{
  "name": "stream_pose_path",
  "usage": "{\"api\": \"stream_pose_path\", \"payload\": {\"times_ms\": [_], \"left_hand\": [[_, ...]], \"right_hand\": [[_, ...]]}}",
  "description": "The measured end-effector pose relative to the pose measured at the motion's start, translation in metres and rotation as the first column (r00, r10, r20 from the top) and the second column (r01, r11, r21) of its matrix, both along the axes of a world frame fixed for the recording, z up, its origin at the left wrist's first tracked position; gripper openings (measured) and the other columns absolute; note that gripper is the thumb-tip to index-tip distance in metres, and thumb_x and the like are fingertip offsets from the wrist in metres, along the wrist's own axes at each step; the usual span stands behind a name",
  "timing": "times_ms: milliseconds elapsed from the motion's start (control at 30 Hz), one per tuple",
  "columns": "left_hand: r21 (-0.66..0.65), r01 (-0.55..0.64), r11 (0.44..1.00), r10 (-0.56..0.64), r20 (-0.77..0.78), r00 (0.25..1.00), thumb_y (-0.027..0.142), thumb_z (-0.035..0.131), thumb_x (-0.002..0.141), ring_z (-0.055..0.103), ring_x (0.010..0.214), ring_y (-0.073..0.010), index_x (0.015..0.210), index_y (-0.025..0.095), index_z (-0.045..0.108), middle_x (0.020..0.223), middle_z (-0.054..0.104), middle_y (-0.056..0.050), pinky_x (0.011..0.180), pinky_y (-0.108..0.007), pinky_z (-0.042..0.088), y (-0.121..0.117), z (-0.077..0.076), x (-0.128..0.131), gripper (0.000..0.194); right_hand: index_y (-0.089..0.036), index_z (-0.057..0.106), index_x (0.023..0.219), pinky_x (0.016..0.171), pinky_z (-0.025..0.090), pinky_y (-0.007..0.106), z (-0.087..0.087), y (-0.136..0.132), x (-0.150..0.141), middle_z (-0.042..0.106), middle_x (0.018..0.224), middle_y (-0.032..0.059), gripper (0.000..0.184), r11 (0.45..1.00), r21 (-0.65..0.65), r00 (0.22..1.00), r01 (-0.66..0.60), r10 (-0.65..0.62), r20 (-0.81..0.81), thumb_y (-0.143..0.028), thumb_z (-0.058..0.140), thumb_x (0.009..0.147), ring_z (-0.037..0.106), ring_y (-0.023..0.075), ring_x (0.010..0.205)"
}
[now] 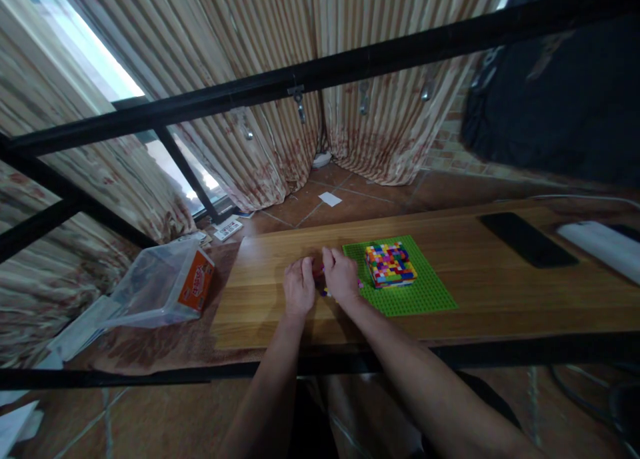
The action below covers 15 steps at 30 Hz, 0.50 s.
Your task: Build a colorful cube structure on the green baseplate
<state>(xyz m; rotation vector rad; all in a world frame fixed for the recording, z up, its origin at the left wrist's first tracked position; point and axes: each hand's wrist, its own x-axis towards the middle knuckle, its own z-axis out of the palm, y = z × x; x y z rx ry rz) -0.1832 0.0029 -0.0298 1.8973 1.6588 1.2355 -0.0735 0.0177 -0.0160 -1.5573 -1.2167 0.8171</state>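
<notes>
My left hand [299, 286] is over the wooden board, its fingers pressed together and curled inward. My right hand [341, 275] is close beside it, closed, with fingertips turned toward the left hand. What either hand holds is hidden by the fingers. Small loose toy bricks [325, 291] in several colours show between and under the hands, partly covered. Just right of my right hand is a green studded baseplate [430, 292]. On it stands a block of multicoloured toy bricks [390, 264], built up in layers with a patchwork top.
A clear plastic box [155, 285] with an orange label is left of the wooden board [255, 292]. A black phone-like slab [527, 239] and a white long object [603, 249] lie at the right. A black metal bar [340, 72] with clips crosses in front of striped curtains.
</notes>
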Motion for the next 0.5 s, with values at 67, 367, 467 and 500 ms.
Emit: {"api": "stream_pose_path", "payload": {"times_ms": [67,367,467,500], "left_hand": [[0.0,-0.074,0.997,0.073,0.171,0.983,0.051,0.025,0.1,0.065,0.104,-0.0235,0.101,0.016,0.069,0.105,0.072,-0.014,0.098,-0.043,0.048,-0.004,0.007,0.006,0.056],[-0.179,0.228,0.957,0.019,0.824,0.566,0.061,0.016,0.096,0.066,0.111,-0.0213,0.116,0.02,0.063,0.119,0.069,-0.011,0.094,-0.038,0.055,-0.026,0.033,0.061,0.065],[-0.21,0.248,0.946,0.109,0.923,0.368,0.048,0.028,0.097,0.069,0.103,-0.0181,0.107,0.019,0.066,0.108,0.072,-0.007,0.092,-0.033,0.055,-0.031,0.043,0.079,0.049],[-0.235,0.244,0.941,0.172,0.952,0.255,0.042,0.034,0.096,0.07,0.097,-0.0161,0.101,0.018,0.068,0.1,0.073,-0.006,0.089,-0.03,0.055,-0.032,0.047,0.084,0.041]], "right_hand": [[-0.024,0.041,0.062,0.056,0.04,0.025,0.01,0.004,0.002,0.049,0.053,-0.0026,0.044,0.999,-0.033,0.99,0.022,-0.027,-0.137,-0.05,0.033,0.096,0.05,0.0125,0.053],[-0.023,0.041,0.059,0.038,0.026,0.02,0.048,-0.024,0.01,0.036,0.044,-0.0098,0.049,1.0,0.004,0.597,-0.008,0.008,-0.802,-0.065,0.055,0.081,0.029,0.0064,0.039],[-0.02,0.05,0.059,0.047,0.037,0.02,0.053,-0.034,0.014,0.051,0.051,-0.0057,0.045,0.983,0.149,0.727,0.106,0.026,-0.686,-0.058,0.065,0.077,0.044,0.007,0.048],[-0.019,0.053,0.06,0.05,0.04,0.021,0.055,-0.036,0.016,0.054,0.054,-0.0048,0.042,0.975,0.186,0.765,0.12,0.028,-0.644,-0.056,0.068,0.074,0.048,0.0078,0.051]]}}
